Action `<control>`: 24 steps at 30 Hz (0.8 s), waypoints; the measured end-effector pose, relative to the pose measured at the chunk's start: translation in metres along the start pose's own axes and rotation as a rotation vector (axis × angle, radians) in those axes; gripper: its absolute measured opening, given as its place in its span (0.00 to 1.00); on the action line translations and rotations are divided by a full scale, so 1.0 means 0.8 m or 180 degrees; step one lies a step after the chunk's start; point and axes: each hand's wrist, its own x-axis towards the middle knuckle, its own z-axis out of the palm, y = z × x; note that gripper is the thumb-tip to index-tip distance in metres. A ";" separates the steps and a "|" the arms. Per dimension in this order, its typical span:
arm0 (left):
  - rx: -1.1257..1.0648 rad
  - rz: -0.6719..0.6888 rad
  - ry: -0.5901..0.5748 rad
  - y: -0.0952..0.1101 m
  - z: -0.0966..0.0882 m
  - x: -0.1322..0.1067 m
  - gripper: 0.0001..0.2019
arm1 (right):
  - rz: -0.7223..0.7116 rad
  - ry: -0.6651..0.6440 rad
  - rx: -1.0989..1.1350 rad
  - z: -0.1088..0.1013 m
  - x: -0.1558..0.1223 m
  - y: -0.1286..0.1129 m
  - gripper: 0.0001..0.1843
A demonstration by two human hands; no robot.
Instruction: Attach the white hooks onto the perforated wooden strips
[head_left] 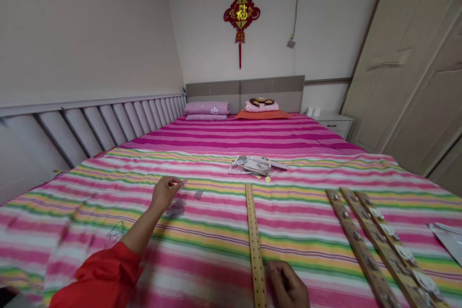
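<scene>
My left hand reaches out over the striped bed sheet with its fingers pinched on a small clear piece I cannot make out. Small clear bags lie just below and right of it. My right hand rests near the bottom edge, fingers curled against the near end of a long perforated wooden strip that lies lengthwise on the sheet. A red sleeve covers my left arm.
A pile of clear plastic packets lies farther up the bed. Three wooden strips with metal fittings lie at the right, and a plastic sheet beyond them. Pillows, a nightstand and a wardrobe stand behind.
</scene>
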 end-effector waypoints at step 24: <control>-0.2835 -0.1236 -0.2283 0.139 0.165 -0.107 0.16 | 0.0621 -0.1064 0.1043 0.035 0.112 -0.044 0.20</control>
